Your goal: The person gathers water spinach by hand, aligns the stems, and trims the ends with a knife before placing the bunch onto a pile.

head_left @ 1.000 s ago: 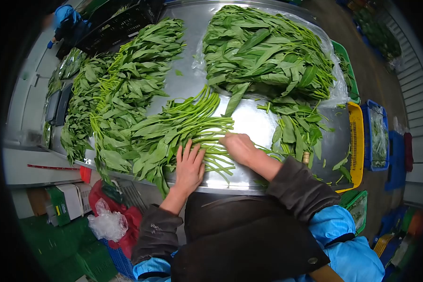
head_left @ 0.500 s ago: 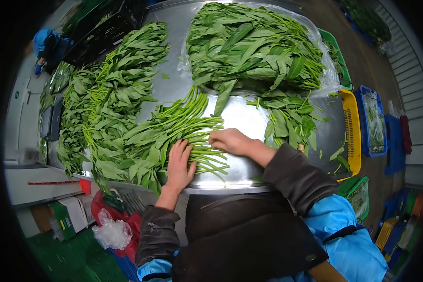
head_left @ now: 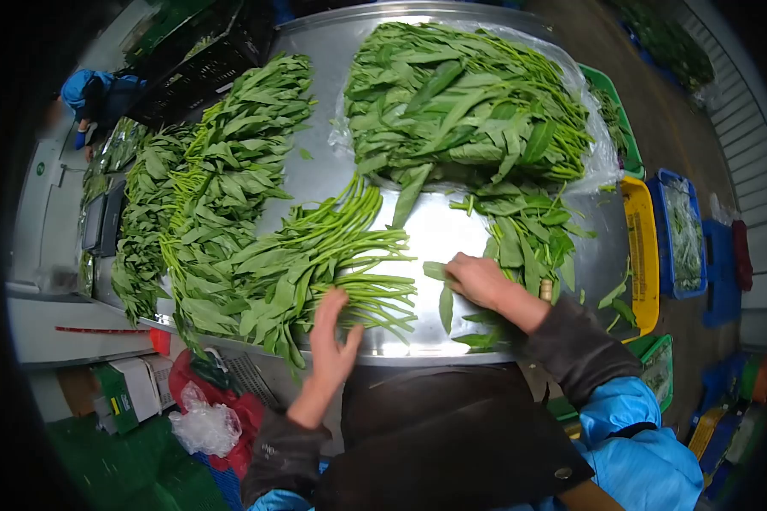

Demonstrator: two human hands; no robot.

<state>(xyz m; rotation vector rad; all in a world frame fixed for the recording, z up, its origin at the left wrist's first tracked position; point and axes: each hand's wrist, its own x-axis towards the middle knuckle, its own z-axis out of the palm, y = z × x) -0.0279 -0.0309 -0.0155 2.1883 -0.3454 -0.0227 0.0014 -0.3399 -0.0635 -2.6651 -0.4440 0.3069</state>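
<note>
Cut stalks of leafy greens that look like water spinach (head_left: 315, 243) lie in front of me, stem ends pointing right. My left hand (head_left: 332, 345) is at the near side of these stems, thumb and fingers apart, fingertips at the stalks. To the right of the stem ends, my right hand (head_left: 483, 281) is closed, pinching a loose green leaf (head_left: 435, 271) between its fingertips. Another leaf (head_left: 446, 308) hangs or lies just below it. A few more loose leaves (head_left: 479, 341) rest near the table's front edge.
On the metal table (head_left: 315, 140), a large pile of greens (head_left: 469, 102) sits on clear plastic. More bunches (head_left: 222, 170) line the left side. A small wooden handle (head_left: 545, 289) shows by my right wrist. Yellow crate (head_left: 642, 255) stands right; a person (head_left: 94, 89) bends at far left.
My right hand has left the stem ends and moved right, now with a leaf in its fingers. My left hand has drawn back slightly toward me. Loose leaves now show near the front edge.
</note>
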